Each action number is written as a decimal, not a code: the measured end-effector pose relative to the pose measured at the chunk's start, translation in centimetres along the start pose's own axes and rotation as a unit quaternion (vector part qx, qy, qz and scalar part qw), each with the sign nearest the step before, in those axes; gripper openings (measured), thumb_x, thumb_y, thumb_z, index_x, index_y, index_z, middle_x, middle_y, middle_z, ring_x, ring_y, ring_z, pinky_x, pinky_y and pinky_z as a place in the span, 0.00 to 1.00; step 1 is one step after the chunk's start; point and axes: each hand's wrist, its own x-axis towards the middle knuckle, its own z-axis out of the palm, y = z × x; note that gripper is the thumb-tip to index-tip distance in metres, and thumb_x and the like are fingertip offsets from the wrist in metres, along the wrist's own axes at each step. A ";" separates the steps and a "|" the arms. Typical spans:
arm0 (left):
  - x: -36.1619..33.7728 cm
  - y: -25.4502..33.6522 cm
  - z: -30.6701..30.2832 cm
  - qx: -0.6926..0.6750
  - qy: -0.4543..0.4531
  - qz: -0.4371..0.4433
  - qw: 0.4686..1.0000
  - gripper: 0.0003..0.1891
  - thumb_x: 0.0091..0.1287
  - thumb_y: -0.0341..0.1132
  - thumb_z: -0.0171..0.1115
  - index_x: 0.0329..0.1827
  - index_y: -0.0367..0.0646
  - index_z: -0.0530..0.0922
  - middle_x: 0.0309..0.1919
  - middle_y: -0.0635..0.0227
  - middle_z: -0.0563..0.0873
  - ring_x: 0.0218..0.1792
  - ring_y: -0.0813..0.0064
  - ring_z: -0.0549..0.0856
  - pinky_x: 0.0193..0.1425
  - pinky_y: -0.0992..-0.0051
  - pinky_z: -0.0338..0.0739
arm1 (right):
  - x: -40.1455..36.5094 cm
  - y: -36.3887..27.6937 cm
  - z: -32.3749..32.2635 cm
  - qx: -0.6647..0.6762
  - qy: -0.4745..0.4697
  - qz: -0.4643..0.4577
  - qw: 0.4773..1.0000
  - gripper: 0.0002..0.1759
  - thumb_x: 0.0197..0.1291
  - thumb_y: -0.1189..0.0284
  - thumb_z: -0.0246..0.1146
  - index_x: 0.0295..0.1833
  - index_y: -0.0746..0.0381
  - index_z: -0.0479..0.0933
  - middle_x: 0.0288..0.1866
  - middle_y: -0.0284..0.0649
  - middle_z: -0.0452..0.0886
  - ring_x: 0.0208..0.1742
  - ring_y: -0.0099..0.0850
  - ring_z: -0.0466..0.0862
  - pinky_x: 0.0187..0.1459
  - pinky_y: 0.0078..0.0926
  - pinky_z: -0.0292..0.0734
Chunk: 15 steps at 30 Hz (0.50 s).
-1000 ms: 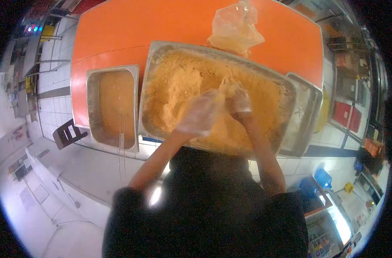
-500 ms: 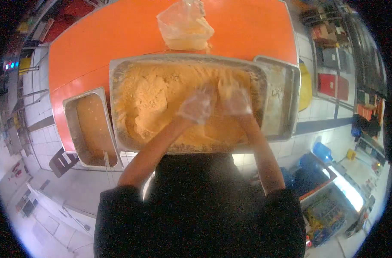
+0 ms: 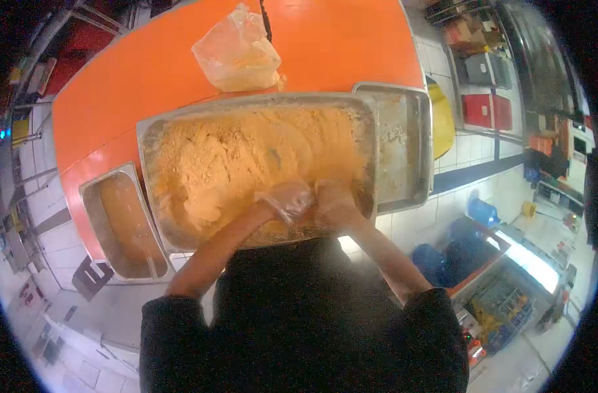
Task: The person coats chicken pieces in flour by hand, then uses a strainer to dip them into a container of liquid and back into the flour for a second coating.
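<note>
Beyond the far rim of the large tray [image 3: 259, 99], the orange tabletop [image 3: 345, 49] leaves a way on either side of the plastic bag [image 3: 243, 59], which stands left of the tray's middle. A smaller pan [image 3: 101, 213] crowds the tray's left end, a shallow pan [image 3: 398, 173] its right. The left hand [image 3: 287, 198] and right hand [image 3: 335, 198] block the tray's near side; heaped powder [image 3: 213, 157] obstructs low passage through its left half.

Off to my right: red bin [image 3: 485, 112], grey bin [image 3: 486, 69] just beyond it. White floor tiles [image 3: 467, 147] crossed by a dark stripe [image 3: 476, 173]. Same side, blue containers [image 3: 485, 213], possibly water jugs; too blurred for me to be sure.
</note>
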 end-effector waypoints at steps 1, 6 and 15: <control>-0.4 0.5 -0.2 -0.053 0.119 -0.023 0.991 0.10 0.59 0.35 0.53 0.31 0.37 0.79 0.30 0.55 0.82 0.32 0.55 0.80 0.39 0.63 0.75 | 0.3 1.1 0.8 0.002 -0.003 0.003 1.000 0.14 0.58 0.71 0.53 0.47 0.63 0.77 0.46 0.48 0.80 0.49 0.42 0.79 0.50 0.38 0.75; 8.6 -1.5 -2.0 -0.156 0.136 -0.161 0.965 0.14 0.58 0.36 0.54 0.40 0.34 0.77 0.36 0.51 0.82 0.40 0.56 0.80 0.47 0.62 0.74 | 6.6 6.1 -5.8 0.105 -0.206 0.175 0.957 0.21 0.51 0.70 0.60 0.53 0.63 0.74 0.52 0.48 0.77 0.46 0.40 0.81 0.43 0.37 0.78; 11.5 -1.8 -0.4 0.163 0.292 -0.065 0.940 0.33 0.54 0.39 0.54 0.62 0.28 0.64 0.60 0.43 0.70 0.68 0.55 0.60 0.75 0.62 0.44 | -1.7 5.4 -5.1 0.802 0.294 0.178 0.489 0.24 0.58 0.75 0.60 0.60 0.67 0.68 0.56 0.40 0.75 0.55 0.29 0.75 0.57 0.25 0.70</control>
